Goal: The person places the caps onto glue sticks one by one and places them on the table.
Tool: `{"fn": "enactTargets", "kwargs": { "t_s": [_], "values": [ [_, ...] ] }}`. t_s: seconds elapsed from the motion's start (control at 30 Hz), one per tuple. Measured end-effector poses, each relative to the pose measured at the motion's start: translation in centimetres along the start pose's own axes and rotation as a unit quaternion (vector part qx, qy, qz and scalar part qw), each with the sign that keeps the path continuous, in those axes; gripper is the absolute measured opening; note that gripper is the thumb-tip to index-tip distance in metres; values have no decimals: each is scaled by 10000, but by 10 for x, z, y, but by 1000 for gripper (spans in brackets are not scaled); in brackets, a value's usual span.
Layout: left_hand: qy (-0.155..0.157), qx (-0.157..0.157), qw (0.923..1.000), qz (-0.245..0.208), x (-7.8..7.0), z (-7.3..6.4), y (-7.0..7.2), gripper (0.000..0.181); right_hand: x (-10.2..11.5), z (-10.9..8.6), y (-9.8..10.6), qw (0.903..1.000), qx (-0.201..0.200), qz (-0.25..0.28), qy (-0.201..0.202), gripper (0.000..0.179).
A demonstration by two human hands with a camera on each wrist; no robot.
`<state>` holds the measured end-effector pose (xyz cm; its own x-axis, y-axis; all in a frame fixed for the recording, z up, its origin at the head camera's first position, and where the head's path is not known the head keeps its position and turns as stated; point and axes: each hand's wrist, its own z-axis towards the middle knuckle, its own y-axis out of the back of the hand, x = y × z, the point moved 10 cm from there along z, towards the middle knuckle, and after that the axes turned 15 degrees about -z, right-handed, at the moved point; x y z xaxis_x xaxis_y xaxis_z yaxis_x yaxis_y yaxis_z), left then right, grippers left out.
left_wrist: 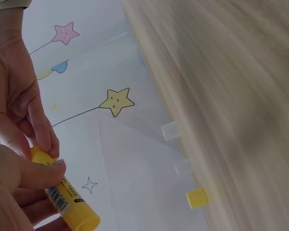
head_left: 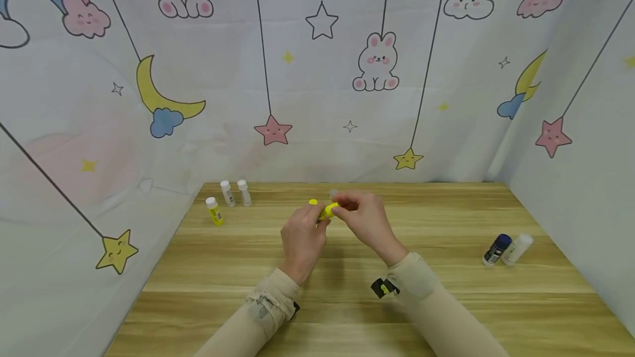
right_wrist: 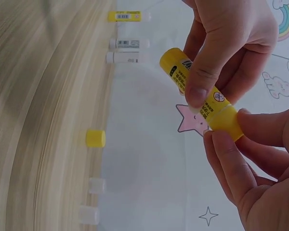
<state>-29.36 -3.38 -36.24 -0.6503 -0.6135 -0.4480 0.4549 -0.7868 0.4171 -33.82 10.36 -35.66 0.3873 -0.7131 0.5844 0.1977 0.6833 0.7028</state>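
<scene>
Head view: at left on the wood-grain table (head_left: 198,291), a yellow cylindrical plastic tube with a white cap (head_left: 215,212) stands near two white cylindrical plastic tubes (head_left: 227,194). The left hand (head_left: 303,236) grips the body of a yellow cylindrical plastic glue stick (head_left: 327,212), held above the table between both hands; the right hand (head_left: 367,219) pinches its yellow end (right_wrist: 226,124) (twist or pull cannot be told). It seems best to hold the body firmly, keep end and body aligned and apply even force. At right, a blue-capped cylindrical tube (head_left: 497,250) stands beside a white cylindrical tube (head_left: 517,249)
</scene>
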Motion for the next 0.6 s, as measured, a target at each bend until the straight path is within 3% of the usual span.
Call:
{"fn": "enactTargets", "kwargs": {
  "t_s": [0.3,0.6],
  "values": [
    [-410,-68,9989,211,-9,-1,-3,28,-2,-1,1,9995,48,-245,-191,16],
    [-846,-64,9929,839,-21,-4,-10,26,-5,-4,2,9986,-12,-314,-416,12]
  ]
}}
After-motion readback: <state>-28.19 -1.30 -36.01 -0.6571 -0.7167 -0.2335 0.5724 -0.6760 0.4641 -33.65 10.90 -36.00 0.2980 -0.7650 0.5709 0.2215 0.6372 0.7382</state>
